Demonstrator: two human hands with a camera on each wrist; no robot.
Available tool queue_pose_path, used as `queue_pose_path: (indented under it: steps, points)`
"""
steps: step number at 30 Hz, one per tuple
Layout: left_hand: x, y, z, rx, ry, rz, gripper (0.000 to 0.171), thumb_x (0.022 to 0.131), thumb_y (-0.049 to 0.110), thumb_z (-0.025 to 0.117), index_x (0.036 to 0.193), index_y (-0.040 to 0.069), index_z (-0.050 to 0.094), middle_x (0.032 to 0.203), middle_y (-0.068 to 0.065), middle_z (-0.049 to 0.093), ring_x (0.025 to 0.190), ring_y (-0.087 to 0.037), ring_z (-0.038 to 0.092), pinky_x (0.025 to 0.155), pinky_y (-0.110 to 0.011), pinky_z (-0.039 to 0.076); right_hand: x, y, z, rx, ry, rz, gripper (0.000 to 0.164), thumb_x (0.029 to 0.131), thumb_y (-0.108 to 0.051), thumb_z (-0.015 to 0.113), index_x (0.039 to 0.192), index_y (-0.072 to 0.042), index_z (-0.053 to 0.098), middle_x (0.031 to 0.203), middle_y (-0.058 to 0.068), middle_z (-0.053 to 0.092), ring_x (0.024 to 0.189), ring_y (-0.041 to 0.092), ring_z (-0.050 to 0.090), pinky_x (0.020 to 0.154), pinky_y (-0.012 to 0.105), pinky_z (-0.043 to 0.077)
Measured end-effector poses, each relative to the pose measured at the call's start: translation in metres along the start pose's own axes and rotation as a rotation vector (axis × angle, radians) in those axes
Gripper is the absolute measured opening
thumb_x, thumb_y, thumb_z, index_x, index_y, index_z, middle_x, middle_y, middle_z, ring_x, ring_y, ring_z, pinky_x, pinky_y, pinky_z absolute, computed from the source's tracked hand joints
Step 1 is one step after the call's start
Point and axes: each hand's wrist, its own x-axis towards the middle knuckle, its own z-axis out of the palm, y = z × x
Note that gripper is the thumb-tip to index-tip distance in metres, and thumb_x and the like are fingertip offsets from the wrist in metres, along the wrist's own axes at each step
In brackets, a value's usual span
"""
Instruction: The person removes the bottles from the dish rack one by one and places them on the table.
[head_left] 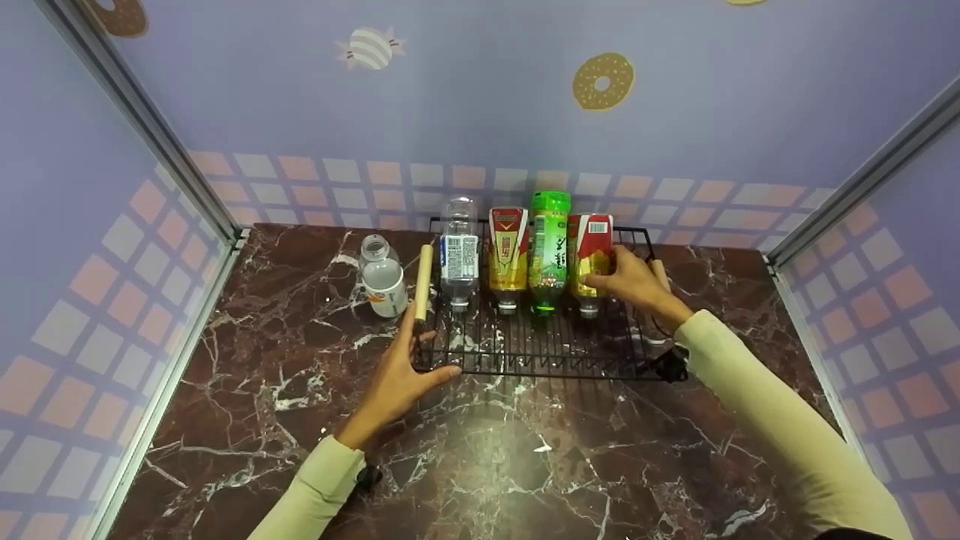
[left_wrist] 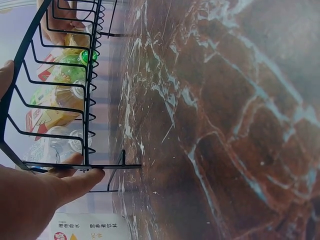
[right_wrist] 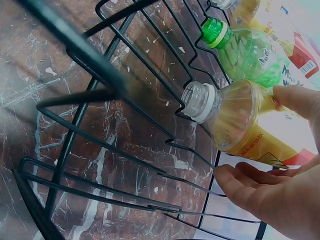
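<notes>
At the right end of the black wire rack, the red-and-yellow bottle leans neck-down beside the green bottle. The right hand holds it between thumb and fingers; the left hand grips the rack's near left corner. Best hold the rack steady, rest the neck between wires, and let go softly.

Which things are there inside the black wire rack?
The rack holds, necks down, a clear bottle, a green bottle and two red-and-yellow bottles. The right grip covers part of the rightmost bottle; the bottles' far sides cannot be seen.
</notes>
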Motion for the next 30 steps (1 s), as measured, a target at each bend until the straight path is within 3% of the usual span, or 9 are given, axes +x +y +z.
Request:
queue_pose_path:
  steps: [11,17,21,30]
  points:
    - [0.000,0.001,0.000,0.019,0.007,0.010,0.133,0.083,0.025,0.099,0.179,0.016,0.007,0.153,-0.026,0.062,0.145,-0.047,0.056,0.126,-0.067,0.037,-0.001,0.001,-0.002,-0.061,0.054,0.024,0.080,0.096,-0.035,0.083,0.150,0.012,0.046,0.140,0.032,0.063,0.125,0.043,0.064,0.112,0.054,0.051]
    - [0.000,0.000,0.000,0.005,0.005,0.012,0.134,0.083,0.034,0.100,0.179,0.019,0.008,0.153,-0.027,0.063,0.141,-0.050,0.059,0.121,-0.067,0.045,-0.012,-0.003,-0.008,0.048,0.042,0.028,0.082,0.097,-0.034,0.084,0.153,0.009,0.043,0.142,0.028,0.060,0.125,0.040,0.062,0.110,0.052,0.056]
    - [0.001,0.000,0.001,0.009,0.000,0.017,0.135,0.082,0.038,0.099,0.179,0.018,0.007,0.152,-0.027,0.063,0.141,-0.048,0.059,0.123,-0.066,0.043,-0.022,-0.006,-0.013,0.077,0.049,0.004,0.079,0.098,-0.032,0.084,0.153,0.008,0.044,0.141,0.028,0.061,0.124,0.040,0.062,0.108,0.052,0.057]
    - [0.001,0.000,0.000,0.000,-0.008,0.012,0.133,0.084,0.033,0.099,0.179,0.019,0.007,0.153,-0.030,0.061,0.141,-0.050,0.059,0.120,-0.067,0.045,-0.045,-0.017,-0.020,0.117,0.055,-0.047,0.077,0.099,-0.027,0.084,0.154,0.010,0.043,0.143,0.028,0.061,0.126,0.040,0.062,0.108,0.051,0.056]
